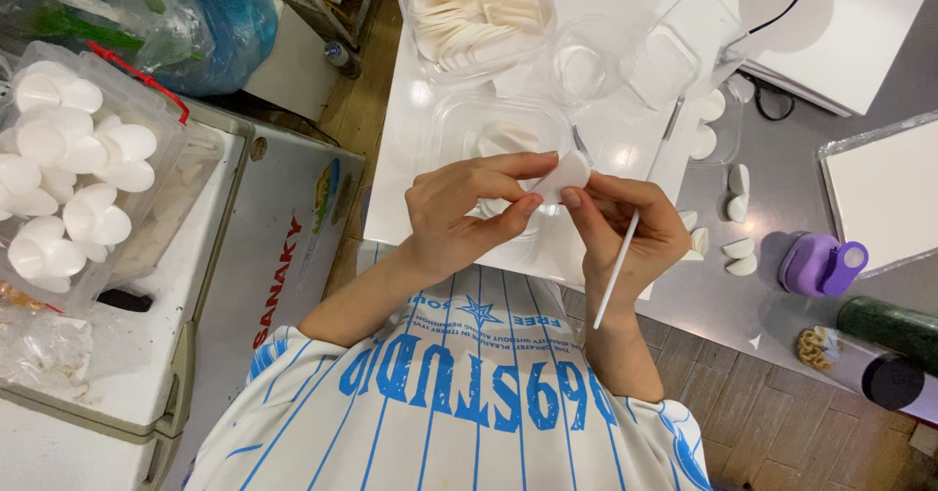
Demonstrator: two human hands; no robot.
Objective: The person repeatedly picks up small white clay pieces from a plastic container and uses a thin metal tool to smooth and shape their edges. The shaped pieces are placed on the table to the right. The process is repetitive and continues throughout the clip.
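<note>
My left hand [467,208] pinches a small white petal-shaped piece [567,172] between thumb and fingers. My right hand [625,229] touches the same piece with its thumb and fingertips and also grips a thin white stick [625,256] that slants down toward my wrist. Both hands hover over a white board [420,110], just above a clear plastic tray [489,129] with a few white pieces in it.
A clear box of white petals [479,12] and empty clear containers [664,51] stand farther back. Folded white pieces [738,256] lie on the grey table beside a purple punch tool [819,264]. A box of white flower shapes [68,159] sits at left on a chest freezer.
</note>
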